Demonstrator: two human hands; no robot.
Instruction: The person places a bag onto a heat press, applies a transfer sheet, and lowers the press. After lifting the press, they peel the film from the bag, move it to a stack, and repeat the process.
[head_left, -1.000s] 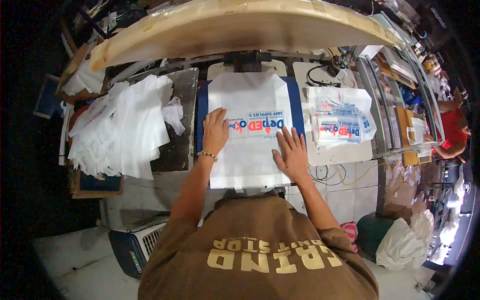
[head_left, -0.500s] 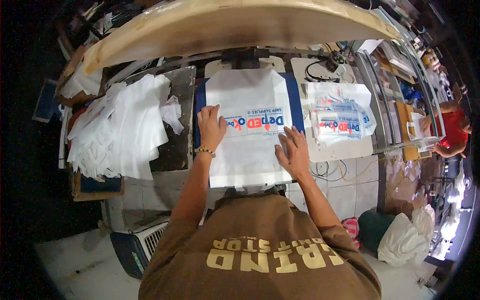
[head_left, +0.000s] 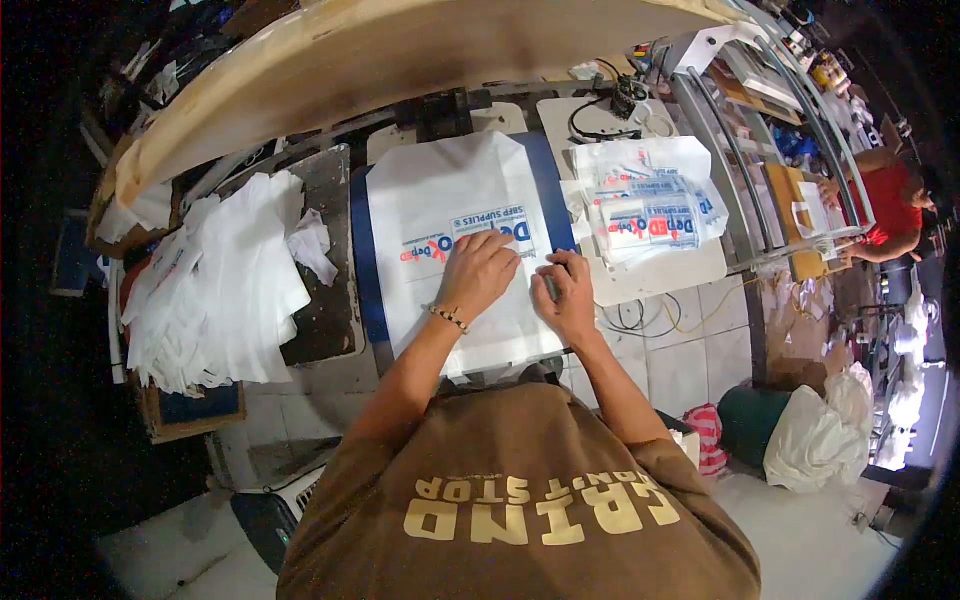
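Observation:
A white sheet (head_left: 420,290) with blue and red lettering lies flat on a blue board (head_left: 368,270) in front of me. Across the lower part of the lettering rests my left hand (head_left: 480,270), palm down with its fingers spread, a beaded bracelet on the wrist. My right hand (head_left: 565,298) is at the right edge of the sheet, fingers curled and thumb apart from them; no object shows in it.
White strips (head_left: 220,280) are heaped on a dark board at the left. Printed white pieces (head_left: 650,205) lie on a pale board at the right. A wide padded beam (head_left: 400,50) crosses the top. At far right a person in red (head_left: 890,205) handles papers beside metal rails.
My left hand has moved right, from the sheet's left side onto the lettering. My right hand has curled its fingers more. The camera view has shifted and tilted slightly.

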